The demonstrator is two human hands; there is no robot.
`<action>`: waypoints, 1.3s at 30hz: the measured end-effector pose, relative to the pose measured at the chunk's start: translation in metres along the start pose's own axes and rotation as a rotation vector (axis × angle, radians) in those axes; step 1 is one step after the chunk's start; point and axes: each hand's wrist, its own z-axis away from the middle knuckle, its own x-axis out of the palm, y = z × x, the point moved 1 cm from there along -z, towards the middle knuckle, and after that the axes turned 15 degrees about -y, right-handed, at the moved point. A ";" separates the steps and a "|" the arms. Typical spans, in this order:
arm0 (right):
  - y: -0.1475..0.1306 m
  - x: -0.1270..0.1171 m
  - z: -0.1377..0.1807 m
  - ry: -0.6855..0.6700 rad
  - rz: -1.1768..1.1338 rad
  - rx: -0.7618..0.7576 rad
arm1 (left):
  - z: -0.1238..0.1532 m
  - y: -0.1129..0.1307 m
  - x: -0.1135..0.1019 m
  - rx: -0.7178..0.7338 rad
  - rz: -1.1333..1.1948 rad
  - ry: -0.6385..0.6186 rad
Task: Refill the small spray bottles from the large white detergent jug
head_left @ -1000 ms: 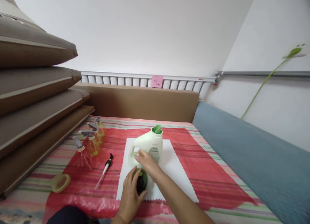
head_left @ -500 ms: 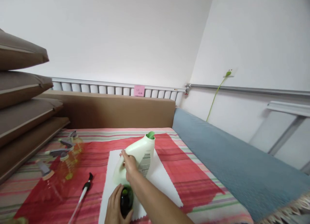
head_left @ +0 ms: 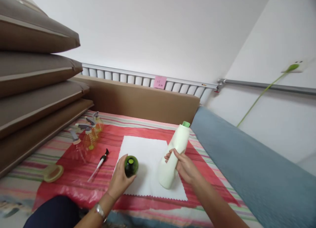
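My left hand (head_left: pixel 120 175) is wrapped round a dark green bottle (head_left: pixel 130 170) with an open top, seen from above over the white sheet. My right hand (head_left: pixel 184 167) grips the handle of a pale green detergent jug (head_left: pixel 181 137), which leans to the right. A green spout (head_left: pixel 186 124) shows in the jug's mouth. Both containers are over the white scalloped sheet (head_left: pixel 142 149). Left of it, a black pump dispenser top (head_left: pixel 103 157) with a long white tube lies on the red cloth.
Several clear spray bottles (head_left: pixel 89 139) stand at the left. A yellowish round lid or dish (head_left: pixel 53 173) lies nearer me. Stacked brown cushions (head_left: pixel 37 66) rise at far left. A brown backboard (head_left: pixel 138 95) and a blue padded side (head_left: pixel 237 162) border the striped surface.
The jug has moved right, away from the green bottle, in my right hand. My left hand still holds the bottle, now apart from the jug. The view has shifted and tilted.
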 end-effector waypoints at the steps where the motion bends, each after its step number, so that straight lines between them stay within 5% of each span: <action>1: -0.003 -0.005 0.011 -0.014 0.007 0.020 | -0.003 -0.002 0.000 0.001 -0.007 -0.015; 9: -0.029 -0.034 0.078 -0.048 0.106 0.271 | -0.009 -0.016 0.008 -0.030 0.010 -0.136; 16: -0.044 -0.031 0.109 -0.121 0.327 0.400 | -0.010 -0.016 0.008 -0.026 0.036 -0.202; 26: -0.051 0.000 0.096 -0.311 0.707 0.563 | -0.004 -0.017 0.009 -0.004 0.057 -0.173; 39: -0.047 0.023 0.050 -0.284 1.455 0.606 | -0.004 -0.012 0.009 -0.068 0.041 -0.190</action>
